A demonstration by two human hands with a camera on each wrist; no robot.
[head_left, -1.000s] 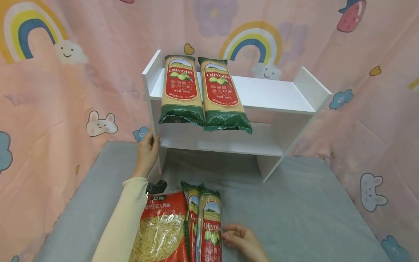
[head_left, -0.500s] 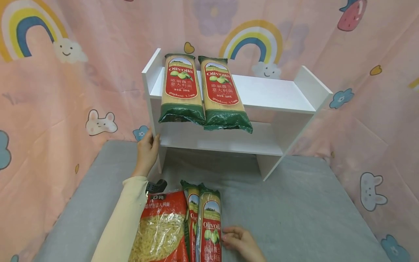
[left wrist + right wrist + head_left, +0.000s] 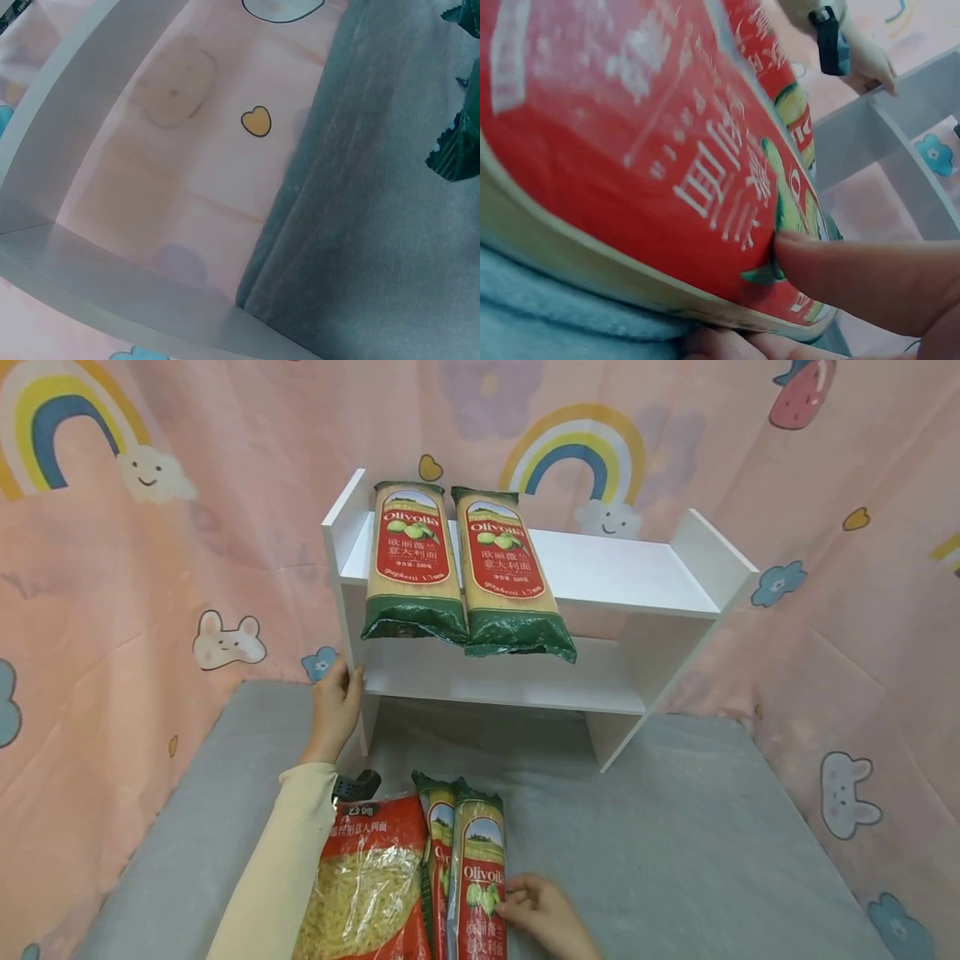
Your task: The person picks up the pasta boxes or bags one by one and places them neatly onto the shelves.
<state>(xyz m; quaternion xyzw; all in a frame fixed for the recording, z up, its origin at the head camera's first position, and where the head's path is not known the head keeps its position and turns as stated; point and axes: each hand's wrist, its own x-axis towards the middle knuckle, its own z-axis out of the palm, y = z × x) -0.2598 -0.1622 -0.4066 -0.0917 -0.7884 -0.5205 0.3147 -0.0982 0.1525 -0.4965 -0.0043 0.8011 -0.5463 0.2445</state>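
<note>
My left hand (image 3: 335, 708) grips the left side panel of a white two-tier shelf (image 3: 622, 572). In the right wrist view that left hand (image 3: 870, 64) shows at the panel's edge. On the grey cloth, my right hand (image 3: 546, 910) pinches the right edge of a spaghetti pack (image 3: 480, 860). The right wrist view shows the thumb (image 3: 832, 274) on the pack's red label, other fingers at its underside. A second spaghetti pack (image 3: 441, 835) lies against it on the left, partly covered. Two more spaghetti packs (image 3: 415, 547) lie side by side on the top tier, their green ends jutting over its front.
Left of the lower packs lies a red bag of pasta (image 3: 367, 877), partly behind my left sleeve (image 3: 277, 860). Grey cloth (image 3: 675, 843) covers the table. A pink printed curtain (image 3: 285, 485) hangs behind and at both sides.
My right hand has shifted slightly left onto the spaghetti pack's edge, its thumb now over the label. The left hand stays on the shelf, and the packs lie as before.
</note>
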